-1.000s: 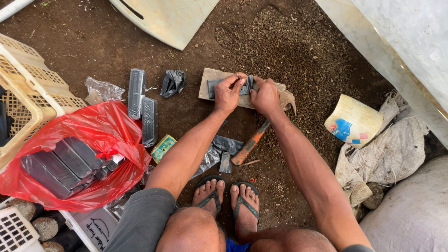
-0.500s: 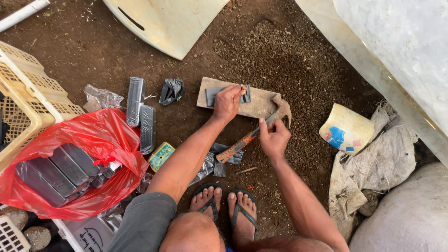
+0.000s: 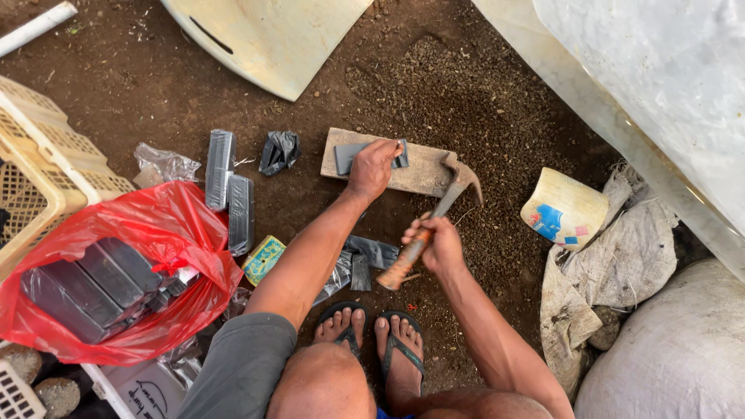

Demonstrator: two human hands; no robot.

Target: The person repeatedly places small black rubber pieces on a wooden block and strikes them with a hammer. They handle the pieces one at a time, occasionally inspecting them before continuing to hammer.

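Since half a second ago, the hammer has been lifted off the dirt floor and is now gripped at its orange handle by the right hand, the fingers clenched around the shaft and the metal head raised just over the right end of the wooden block. A flat dark grey piece is pinned against the block by the left hand, fingers pressed down on its right part, apparently so that it is kept from sliding under a blow. The block is laid directly on the dirt as a firm base. Similar dark slabs are laid side by side to the left, and more are gathered in a red plastic bag near a cream plastic crate, within arm's reach.
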